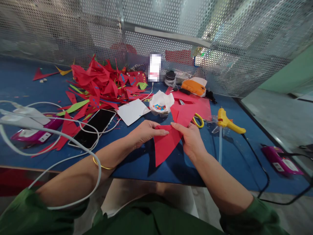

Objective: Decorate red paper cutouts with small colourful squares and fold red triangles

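A folded piece of red paper (167, 143) is held above the near edge of the blue table, with a pointed end hanging down. My left hand (146, 132) pinches its left edge between thumb and fingers. On its right side, my right hand (192, 138) grips the paper, thumb on top. Just beyond the paper sits a white paper-lined bowl (161, 98) holding small coloured pieces. Yellow-handled scissors (198, 120) lie partly beneath red paper, right beside my right hand. A white paper sheet (132, 112) rests behind my left hand.
Red and green scraps (105, 85) pile up at the back left. A black phone (94, 129), white cables and a purple power strip (36, 130) occupy the left. On the right are a yellow glue gun (228, 121), an orange tool (193, 87) and another purple strip (281, 160).
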A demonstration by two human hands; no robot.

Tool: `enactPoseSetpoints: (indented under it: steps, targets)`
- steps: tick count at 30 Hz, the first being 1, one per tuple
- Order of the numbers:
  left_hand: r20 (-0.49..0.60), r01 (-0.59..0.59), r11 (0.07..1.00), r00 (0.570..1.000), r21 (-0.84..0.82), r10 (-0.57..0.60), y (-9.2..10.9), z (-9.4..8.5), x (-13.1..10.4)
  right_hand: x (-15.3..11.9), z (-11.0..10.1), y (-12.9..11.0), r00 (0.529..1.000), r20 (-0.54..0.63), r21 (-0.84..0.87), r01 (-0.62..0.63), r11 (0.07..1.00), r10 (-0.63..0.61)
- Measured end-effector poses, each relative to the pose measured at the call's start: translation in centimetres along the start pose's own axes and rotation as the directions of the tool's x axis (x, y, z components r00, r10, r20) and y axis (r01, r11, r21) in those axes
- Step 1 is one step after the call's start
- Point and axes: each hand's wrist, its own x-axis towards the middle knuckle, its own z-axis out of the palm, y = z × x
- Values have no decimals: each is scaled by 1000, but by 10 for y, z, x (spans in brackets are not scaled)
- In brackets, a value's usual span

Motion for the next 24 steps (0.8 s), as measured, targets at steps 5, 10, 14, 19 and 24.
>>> enactPoseSetpoints:
  steps: [5,10,14,19,24]
  targets:
    - [-144,-177,967,968,181,204,2,-3,5,-2,2,1,996,30,-32,87,996,-86]
    - [-165,-189,981,970,-45,179,2,-2,5,-9,6,8,990,138,-41,36,999,-30]
    - [-140,-181,979,976,-88,168,3,-2,3,-9,8,16,980,199,-66,23,998,-10]
    - [-143,-279,960,949,34,281,8,-6,2,-10,0,6,938,344,-333,80,940,42]
    - [-73,-357,904,921,235,383,14,-14,0,-42,-19,-49,877,472,-808,388,444,93]
